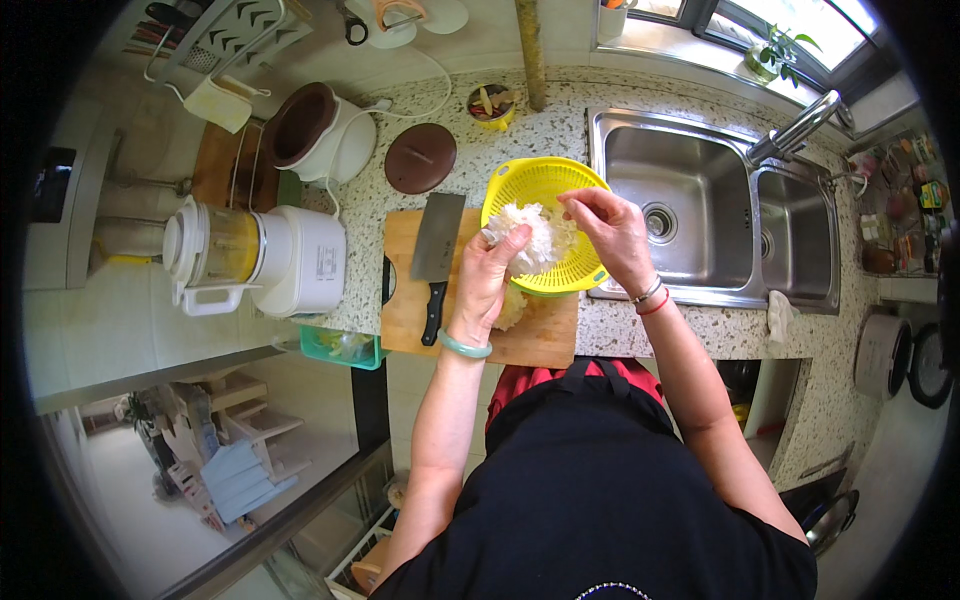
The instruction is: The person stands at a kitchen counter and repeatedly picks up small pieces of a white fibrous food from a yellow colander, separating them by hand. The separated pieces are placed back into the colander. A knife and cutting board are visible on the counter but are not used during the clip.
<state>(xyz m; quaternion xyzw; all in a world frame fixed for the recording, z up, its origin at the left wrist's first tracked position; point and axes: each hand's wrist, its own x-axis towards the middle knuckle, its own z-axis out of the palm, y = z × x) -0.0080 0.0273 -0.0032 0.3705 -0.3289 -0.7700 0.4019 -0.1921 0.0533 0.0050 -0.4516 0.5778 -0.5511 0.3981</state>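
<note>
Cleaver (437, 250) blocks the board's (405, 320) left; sink (690, 215) lies open.

Daylight floods in from the window (790, 30) at my upper right, blown out to white; the steel sink (690, 200) gleams; counter evenly bright, shadows soft; fisheye bends edges, corners vignette black; focus stays sharp centrally.

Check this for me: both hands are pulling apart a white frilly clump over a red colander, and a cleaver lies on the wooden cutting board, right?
Not quite: the head view shows a yellow colander, not red. The rest holds: left hand and right hand work the white frilly clump, and the cleaver lies on the wooden cutting board.
</note>
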